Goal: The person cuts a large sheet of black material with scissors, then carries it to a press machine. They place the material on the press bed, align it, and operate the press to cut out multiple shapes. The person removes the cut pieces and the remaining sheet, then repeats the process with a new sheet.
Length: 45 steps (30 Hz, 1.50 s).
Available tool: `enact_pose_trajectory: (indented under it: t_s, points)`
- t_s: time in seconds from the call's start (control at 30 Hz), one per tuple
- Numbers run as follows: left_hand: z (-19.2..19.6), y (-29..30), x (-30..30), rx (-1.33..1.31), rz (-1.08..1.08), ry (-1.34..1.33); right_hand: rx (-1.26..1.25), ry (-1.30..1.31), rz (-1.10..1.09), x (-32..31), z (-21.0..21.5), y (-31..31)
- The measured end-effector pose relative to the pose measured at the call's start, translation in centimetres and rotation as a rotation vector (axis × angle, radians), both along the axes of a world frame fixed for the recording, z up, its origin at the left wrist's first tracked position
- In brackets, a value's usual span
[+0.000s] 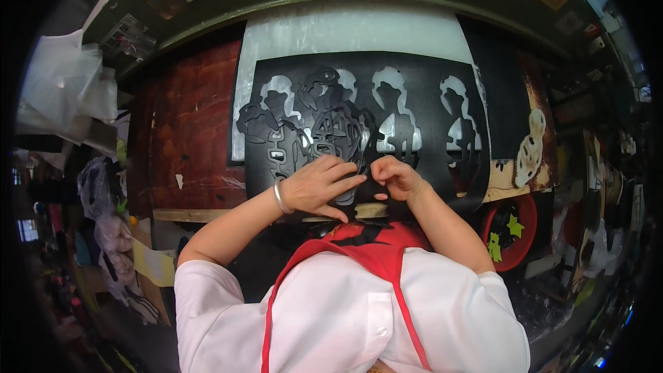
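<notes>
A black sheet (428, 107) with several sole-shaped cutouts lies in front of me. Loose black cut pieces with open patterns (331, 124) are piled on its left half. My left hand (321, 185) rests over the near end of this pile, fingers spread and thumb pointing toward my body. Just right of it, my right hand (397, 177) is closed, with thumb and fingers curled together beside the pile's near right edge. Whatever sits between the right fingertips is too small and dark to make out.
Under the sheet is a pale board (359, 27) on a reddish-brown tabletop (186, 124). A dark green machine beam (276, 7) crosses the far side. At right are a pale perforated sole-shaped piece (531, 150) and a red bowl (528, 249) holding yellow-green star shapes. Plastic bags (69, 90) hang at left.
</notes>
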State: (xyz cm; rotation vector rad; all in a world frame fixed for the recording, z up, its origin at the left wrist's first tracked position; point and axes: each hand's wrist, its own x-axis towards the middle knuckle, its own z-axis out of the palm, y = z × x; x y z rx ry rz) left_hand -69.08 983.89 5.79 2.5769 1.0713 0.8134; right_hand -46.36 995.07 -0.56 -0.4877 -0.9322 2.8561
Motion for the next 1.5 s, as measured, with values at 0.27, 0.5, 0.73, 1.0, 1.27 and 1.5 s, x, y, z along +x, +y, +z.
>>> enact_pose_trajectory:
  t_s: [0.27, 0.5, 0.73, 1.0, 1.27, 1.5]
  points:
    - [-1.1, 4.2, 2.3, -0.274, 0.533, -0.520, 0.263, -0.089, -0.101, -0.2, 4.0, -1.5]
    - [1.6, 9.7, 1.2, -0.568, 0.908, -0.750, 1.054, -0.472, -0.214, 0.3, 5.9, -3.9]
    - [11.4, 15.6, -18.5, -0.053, 1.074, -1.348, 1.116, -0.609, -0.515, -0.7, 4.4, -5.4]
    - [14.0, 13.6, -21.1, -0.282, 1.043, -1.393, 1.088, -0.715, -0.399, -0.3, 6.2, -4.7]
    - [10.5, 5.9, -11.7, -0.637, 0.602, -1.359, 2.003, -0.752, -0.650, -2.6, 13.7, -6.8]
    - [5.0, 3.9, -2.2, -0.930, 0.433, -1.563, 1.652, -0.585, -0.688, -9.2, 12.6, -3.7]
